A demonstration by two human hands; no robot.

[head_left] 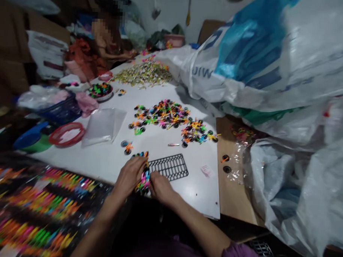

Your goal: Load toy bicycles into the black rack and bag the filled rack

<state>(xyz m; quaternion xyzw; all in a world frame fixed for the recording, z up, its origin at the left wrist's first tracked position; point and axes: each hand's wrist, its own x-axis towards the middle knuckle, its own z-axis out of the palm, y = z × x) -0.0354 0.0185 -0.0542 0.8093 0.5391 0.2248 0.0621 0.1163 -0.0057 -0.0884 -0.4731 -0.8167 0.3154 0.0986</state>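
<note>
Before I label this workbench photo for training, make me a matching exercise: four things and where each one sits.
Things:
1. Black plastic grid
2. Pink paper slip
3. Clear plastic bag
4. Multicoloured strip of linked pieces

Places:
A. Left of the scattered coloured pieces
B. Between the left hand and right hand
C. Just beyond the right hand
D. Right of the grid

Pairs: 1-C, 2-D, 3-A, 4-B

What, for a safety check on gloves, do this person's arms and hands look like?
The left hand and right hand are bare, with no gloves. The left forearm and right forearm are uncovered too. A purple sleeve shows at the upper end of the right arm. No cables show.
</note>
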